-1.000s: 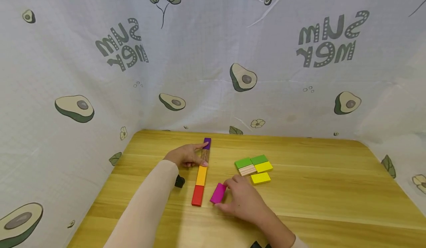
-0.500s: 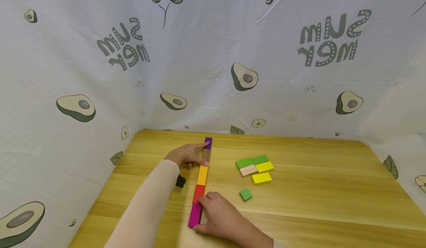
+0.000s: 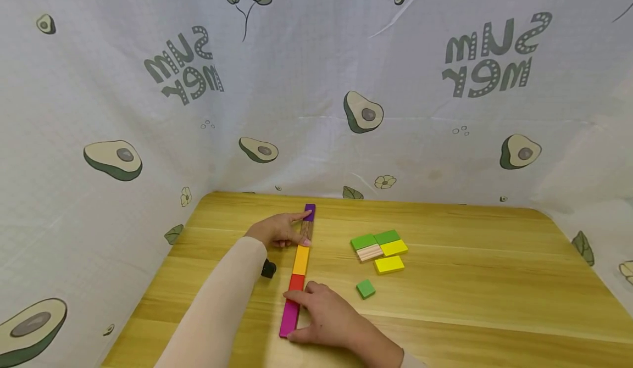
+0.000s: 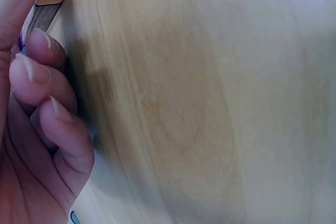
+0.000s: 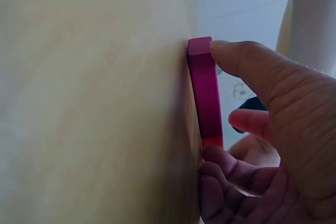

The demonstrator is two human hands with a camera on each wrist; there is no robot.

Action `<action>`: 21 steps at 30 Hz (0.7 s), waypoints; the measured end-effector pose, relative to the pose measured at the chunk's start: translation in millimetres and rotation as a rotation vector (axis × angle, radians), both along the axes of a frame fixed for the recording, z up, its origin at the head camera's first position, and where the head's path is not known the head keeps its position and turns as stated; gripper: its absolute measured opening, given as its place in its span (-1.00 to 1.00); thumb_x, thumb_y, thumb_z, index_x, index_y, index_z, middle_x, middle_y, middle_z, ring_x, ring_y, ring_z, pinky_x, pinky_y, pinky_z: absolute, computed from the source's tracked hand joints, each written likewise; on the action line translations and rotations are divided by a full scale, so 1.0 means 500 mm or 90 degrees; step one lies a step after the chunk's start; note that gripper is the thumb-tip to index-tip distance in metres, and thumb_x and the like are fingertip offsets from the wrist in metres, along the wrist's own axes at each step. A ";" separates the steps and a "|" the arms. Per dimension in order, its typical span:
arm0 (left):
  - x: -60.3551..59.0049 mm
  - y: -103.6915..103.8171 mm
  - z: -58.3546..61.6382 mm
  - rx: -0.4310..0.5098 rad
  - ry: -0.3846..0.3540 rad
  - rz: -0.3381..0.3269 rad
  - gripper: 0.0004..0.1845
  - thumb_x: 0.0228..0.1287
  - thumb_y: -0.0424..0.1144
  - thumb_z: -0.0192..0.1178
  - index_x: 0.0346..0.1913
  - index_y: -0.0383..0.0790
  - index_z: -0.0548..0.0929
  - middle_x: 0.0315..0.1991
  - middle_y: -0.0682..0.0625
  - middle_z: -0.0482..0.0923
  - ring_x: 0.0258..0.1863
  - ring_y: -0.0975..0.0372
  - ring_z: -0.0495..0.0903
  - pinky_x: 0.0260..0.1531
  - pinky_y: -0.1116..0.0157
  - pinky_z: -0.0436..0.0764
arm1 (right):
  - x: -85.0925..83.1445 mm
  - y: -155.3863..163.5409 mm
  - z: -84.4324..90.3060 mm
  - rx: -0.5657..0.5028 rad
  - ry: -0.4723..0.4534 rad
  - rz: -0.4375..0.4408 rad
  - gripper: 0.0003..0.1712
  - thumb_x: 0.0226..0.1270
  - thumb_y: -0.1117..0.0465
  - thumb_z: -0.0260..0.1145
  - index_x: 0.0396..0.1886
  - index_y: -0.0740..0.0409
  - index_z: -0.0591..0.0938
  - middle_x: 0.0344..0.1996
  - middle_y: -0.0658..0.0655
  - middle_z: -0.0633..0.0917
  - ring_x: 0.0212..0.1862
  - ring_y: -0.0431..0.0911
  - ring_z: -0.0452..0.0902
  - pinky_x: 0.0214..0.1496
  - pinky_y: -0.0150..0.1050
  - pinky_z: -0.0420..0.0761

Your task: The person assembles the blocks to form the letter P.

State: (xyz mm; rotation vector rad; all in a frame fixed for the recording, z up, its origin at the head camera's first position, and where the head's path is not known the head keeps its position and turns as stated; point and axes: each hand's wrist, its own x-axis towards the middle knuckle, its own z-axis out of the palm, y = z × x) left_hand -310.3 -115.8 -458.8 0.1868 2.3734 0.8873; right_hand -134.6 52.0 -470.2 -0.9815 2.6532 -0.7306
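Note:
A straight row of flat rectangular blocks runs away from me in the head view: a magenta block point(image 3: 289, 319) nearest, then a red block point(image 3: 296, 282), an orange block point(image 3: 300, 261), a dark wood-grain block point(image 3: 307, 229) and a purple block point(image 3: 310, 207). With thumb at its near end and index finger by the red joint, my right hand point(image 3: 328, 317) pinches the magenta block lengthwise. My left hand point(image 3: 277, 229) rests across the far part, index finger stretched onto the purple block and thumb where wood-grain meets orange. Its other fingers point(image 4: 58, 124) curl loosely beneath.
Right of the row lie two green blocks point(image 3: 363, 241), a pale striped wooden block point(image 3: 369, 253) and two yellow blocks point(image 3: 389, 265). A small green block point(image 3: 366, 289) sits nearer me. Some black object point(image 3: 268, 269) shows beside my left sleeve. A printed curtain point(image 3: 306, 82) surrounds the table.
My right hand has carried the magenta block left to the near end of the row, against the red block, uncovering the small green block. My left hand stays in place.

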 end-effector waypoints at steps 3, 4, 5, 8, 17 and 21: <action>0.001 -0.001 0.000 0.004 0.003 -0.002 -0.02 -0.21 0.14 0.45 0.34 0.52 0.12 -0.75 0.03 0.28 -0.78 0.24 0.24 -0.76 0.37 0.27 | 0.000 0.000 -0.001 0.003 0.001 0.007 -0.19 -0.08 -0.43 0.29 0.22 -0.30 0.43 -0.19 -0.14 0.45 -0.28 -0.32 0.30 -0.20 -0.37 0.44; 0.001 -0.001 0.000 0.006 0.004 -0.002 -0.01 -0.21 0.14 0.45 0.34 0.52 0.12 -0.75 0.04 0.28 -0.78 0.24 0.24 -0.76 0.37 0.27 | -0.001 0.000 -0.001 0.003 0.000 0.007 -0.19 -0.08 -0.43 0.29 0.22 -0.30 0.43 -0.18 -0.14 0.45 -0.27 -0.32 0.30 -0.19 -0.36 0.44; 0.001 -0.001 0.000 0.007 0.004 -0.002 -0.02 -0.21 0.14 0.45 0.34 0.52 0.12 -0.75 0.04 0.28 -0.78 0.24 0.24 -0.76 0.37 0.27 | -0.001 0.001 -0.001 0.003 -0.003 0.006 -0.18 -0.08 -0.43 0.29 0.22 -0.29 0.42 -0.18 -0.14 0.45 -0.26 -0.32 0.31 -0.18 -0.35 0.44; 0.002 -0.001 0.001 0.006 0.003 0.003 -0.02 -0.22 0.13 0.45 0.33 0.52 0.13 -0.74 0.04 0.28 -0.78 0.24 0.25 -0.75 0.37 0.27 | -0.002 0.002 -0.001 0.002 -0.009 0.004 -0.17 -0.09 -0.43 0.30 0.22 -0.28 0.42 -0.13 -0.13 0.45 -0.23 -0.32 0.32 -0.14 -0.33 0.46; 0.001 -0.001 -0.002 0.008 -0.002 0.008 -0.02 -0.23 0.14 0.45 0.33 0.54 0.13 -0.74 0.03 0.29 -0.78 0.23 0.24 -0.76 0.37 0.27 | -0.002 0.002 -0.004 -0.004 -0.008 0.005 -0.18 -0.08 -0.44 0.28 0.21 -0.26 0.43 -0.21 -0.15 0.44 -0.29 -0.32 0.30 -0.20 -0.36 0.44; 0.001 -0.001 -0.004 0.015 -0.006 0.013 -0.01 -0.23 0.13 0.46 0.33 0.54 0.13 -0.74 0.03 0.29 -0.78 0.23 0.24 -0.76 0.37 0.26 | -0.002 0.003 -0.005 -0.002 -0.006 0.005 -0.16 -0.09 -0.45 0.27 0.22 -0.25 0.42 -0.19 -0.15 0.45 -0.27 -0.33 0.31 -0.18 -0.35 0.45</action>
